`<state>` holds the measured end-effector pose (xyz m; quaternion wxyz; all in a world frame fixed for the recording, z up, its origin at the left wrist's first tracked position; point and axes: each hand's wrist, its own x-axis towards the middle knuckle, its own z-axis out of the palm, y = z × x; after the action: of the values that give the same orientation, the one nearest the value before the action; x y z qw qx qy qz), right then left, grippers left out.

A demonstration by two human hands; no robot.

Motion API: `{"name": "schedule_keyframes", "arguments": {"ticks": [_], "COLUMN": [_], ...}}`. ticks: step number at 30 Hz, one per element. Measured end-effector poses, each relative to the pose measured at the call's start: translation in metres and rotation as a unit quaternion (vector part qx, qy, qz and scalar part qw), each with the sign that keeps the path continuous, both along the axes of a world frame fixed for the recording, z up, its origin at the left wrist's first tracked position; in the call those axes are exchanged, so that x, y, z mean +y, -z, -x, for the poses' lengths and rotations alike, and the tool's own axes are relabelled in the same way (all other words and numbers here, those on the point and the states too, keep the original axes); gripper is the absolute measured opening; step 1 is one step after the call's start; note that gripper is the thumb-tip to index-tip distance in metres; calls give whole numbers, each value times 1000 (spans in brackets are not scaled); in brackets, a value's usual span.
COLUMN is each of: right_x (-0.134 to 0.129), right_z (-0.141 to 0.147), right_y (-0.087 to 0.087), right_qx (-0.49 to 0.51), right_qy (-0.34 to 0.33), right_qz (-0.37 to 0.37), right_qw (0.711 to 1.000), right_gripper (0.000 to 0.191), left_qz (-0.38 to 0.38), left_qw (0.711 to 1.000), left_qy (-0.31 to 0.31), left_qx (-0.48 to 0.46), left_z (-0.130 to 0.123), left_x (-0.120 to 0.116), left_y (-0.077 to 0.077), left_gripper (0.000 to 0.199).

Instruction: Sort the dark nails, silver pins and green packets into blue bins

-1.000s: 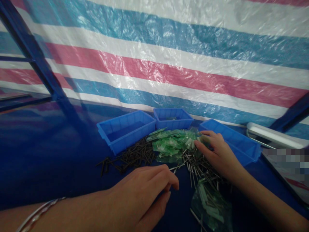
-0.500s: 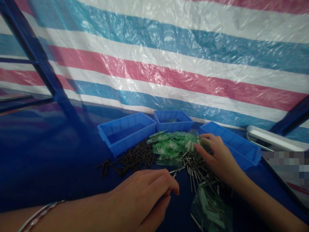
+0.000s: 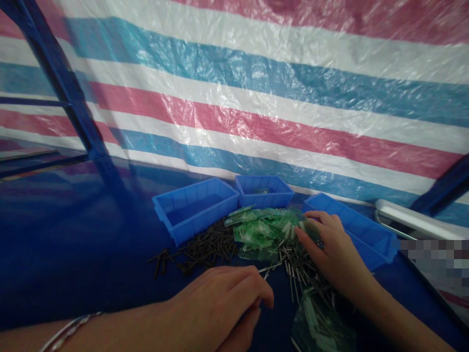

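Green plastic packets [image 3: 262,233] and steel pins [image 3: 302,274] lie heaped before the blue bins [image 3: 194,210], little in them; the right hand [image 3: 335,252] rests curled on the packets, the left hand [image 3: 220,296] half-closed beside the pins, any grip unclear.

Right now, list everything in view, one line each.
blue plastic bins: three, blue, along the back
dark metal nails: one pile, black, before the left bin
silver metal nails: one pile, silver, right of centre
green plastic packets: one heap, green, centre
green-tinted clear bag: one, green, front right
striped tarpaulin: one, pink, blue, white, behind
blue metal frame: one, blue, left
left hand: one, by the silver nails
right hand: one, on the packets
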<state>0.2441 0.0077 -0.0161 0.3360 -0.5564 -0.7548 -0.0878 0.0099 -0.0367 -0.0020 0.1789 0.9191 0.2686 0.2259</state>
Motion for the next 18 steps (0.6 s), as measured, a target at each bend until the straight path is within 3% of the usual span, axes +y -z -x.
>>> {"name": "schedule_keyframes", "arguments": {"ticks": [5, 11, 14, 18], "right_x": [-3, 1, 0, 5], "right_z": [2, -4, -5, 1], "right_y": [1, 5, 3, -10], "right_qx": [-56, -49, -41, -19], "right_qy": [48, 67, 42, -39], "right_qz": [-68, -50, -44, -10], "right_qw": [995, 995, 997, 999], "right_gripper": [29, 30, 29, 24], "left_qz": [15, 12, -12, -16], "left_qw": [1000, 1000, 999, 999], "left_qy": [8, 21, -5, -2], "left_qx": [8, -2, -30, -31], "left_z": [2, 2, 2, 4], "left_x": [-1, 4, 3, 0], "left_y": [-2, 3, 7, 6], "left_gripper": [25, 22, 27, 26]}}
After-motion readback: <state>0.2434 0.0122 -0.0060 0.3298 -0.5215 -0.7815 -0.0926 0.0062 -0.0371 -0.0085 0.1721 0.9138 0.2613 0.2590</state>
